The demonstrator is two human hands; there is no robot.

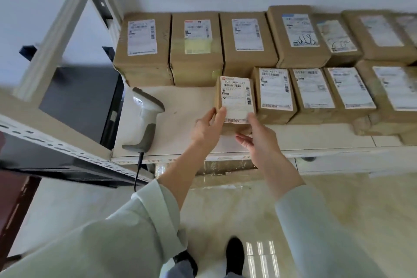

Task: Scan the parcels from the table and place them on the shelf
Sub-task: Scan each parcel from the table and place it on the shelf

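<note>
Two hands [208, 127] hiding parcel's [234, 97] underside

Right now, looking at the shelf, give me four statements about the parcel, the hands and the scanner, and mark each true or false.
1. Both hands hold the small parcel at its near end. True: left hand, right hand.
2. The scanner is in the right hand. False: it lies on the shelf, left of the parcel.
3. The held parcel's label faces up. True.
4. The back row of boxes has no labels. False: each shows a label on top.
</note>
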